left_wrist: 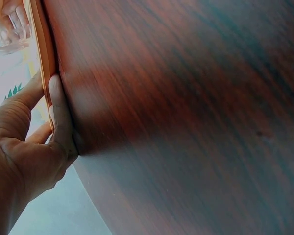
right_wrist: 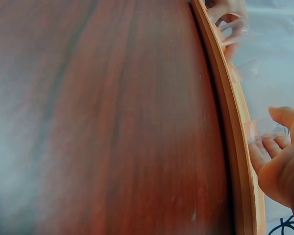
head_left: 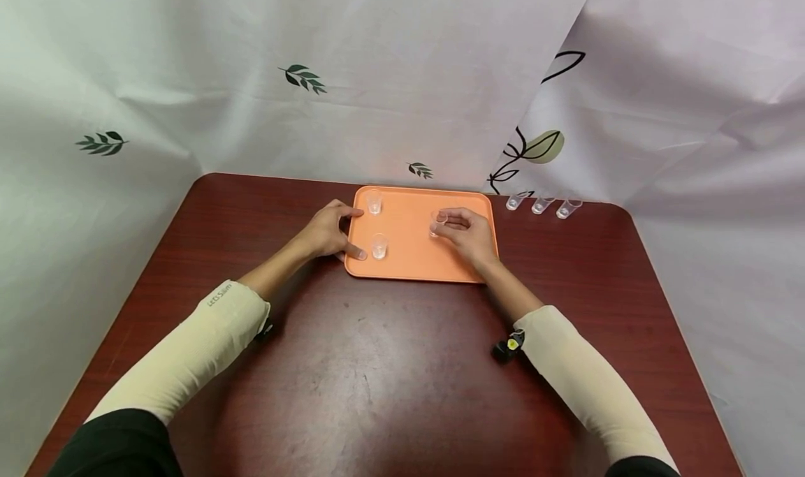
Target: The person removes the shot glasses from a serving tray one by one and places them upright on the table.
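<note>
— Between the thumb and fingers of the right hand (head_left: 468, 236) is a small clear tapered cup (head_left: 437, 219), pinched and upright.

— Resting on anything?

— It's over the orange rectangular tray (head_left: 411, 253) beneath that hand. Whether its base touches, I can't tell.

— And the left hand (head_left: 330, 234)?

— Clamped on the tray's left end, with its thumb and forefinger spread apart along the rim.

— What's close to it?

— Two more on the tray, to that hand's right: a nearer clear cup (head_left: 379, 246) just beside the thumb, and a farther clear cup (head_left: 374, 203) near the forefinger.

— Anything past the right hand?

— To its right and farther out, a row of three clear cups (head_left: 542, 206) stands beyond the tray, near the back edge of the glossy red-brown wood-grain worktop (head_left: 371, 365).

— And farther off?

— Beyond both hands hangs a white cloth with leaf prints (head_left: 377, 114). Behind each hand, a cream-coloured sleeve (head_left: 189, 344) covers the forearm.
</note>
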`<act>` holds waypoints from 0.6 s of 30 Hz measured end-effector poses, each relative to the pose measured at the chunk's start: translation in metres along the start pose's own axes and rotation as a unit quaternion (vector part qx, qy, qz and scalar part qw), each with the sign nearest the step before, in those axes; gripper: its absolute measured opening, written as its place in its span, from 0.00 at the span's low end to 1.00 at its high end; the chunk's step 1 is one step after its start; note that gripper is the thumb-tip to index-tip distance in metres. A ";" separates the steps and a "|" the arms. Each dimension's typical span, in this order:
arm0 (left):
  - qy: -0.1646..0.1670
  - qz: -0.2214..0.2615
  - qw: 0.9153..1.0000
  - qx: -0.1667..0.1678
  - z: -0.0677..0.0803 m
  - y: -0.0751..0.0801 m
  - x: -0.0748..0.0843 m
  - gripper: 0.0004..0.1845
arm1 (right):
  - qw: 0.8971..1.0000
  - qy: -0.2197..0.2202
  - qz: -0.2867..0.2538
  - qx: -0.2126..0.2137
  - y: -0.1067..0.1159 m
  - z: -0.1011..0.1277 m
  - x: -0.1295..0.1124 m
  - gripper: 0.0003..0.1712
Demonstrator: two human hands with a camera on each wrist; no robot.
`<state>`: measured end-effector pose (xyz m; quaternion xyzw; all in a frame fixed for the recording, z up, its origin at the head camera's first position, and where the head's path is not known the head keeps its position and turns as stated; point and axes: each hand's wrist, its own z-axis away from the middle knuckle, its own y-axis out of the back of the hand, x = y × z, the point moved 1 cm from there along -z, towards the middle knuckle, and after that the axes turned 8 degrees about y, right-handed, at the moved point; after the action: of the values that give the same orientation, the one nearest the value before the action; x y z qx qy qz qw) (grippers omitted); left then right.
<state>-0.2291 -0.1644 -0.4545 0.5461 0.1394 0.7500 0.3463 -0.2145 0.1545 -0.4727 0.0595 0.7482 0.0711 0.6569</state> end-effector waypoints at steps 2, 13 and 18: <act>-0.001 0.001 1.000 0.000 0.000 0.000 0.000 0.54 | 1.000 -0.001 -0.001 0.000 0.004 0.003 0.000 0.24; 0.001 -0.001 1.000 0.000 0.000 0.000 0.002 0.54 | 1.000 -0.004 0.003 0.009 0.036 0.021 0.000 0.25; 0.003 -0.003 1.000 0.000 0.000 0.000 0.000 0.54 | 1.000 -0.008 -0.017 0.024 0.051 0.028 0.004 0.26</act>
<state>-0.2291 -0.1646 -0.4546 0.5433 0.1422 0.7505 0.3485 -0.1878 0.2060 -0.4708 0.0629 0.7453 0.0412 0.6625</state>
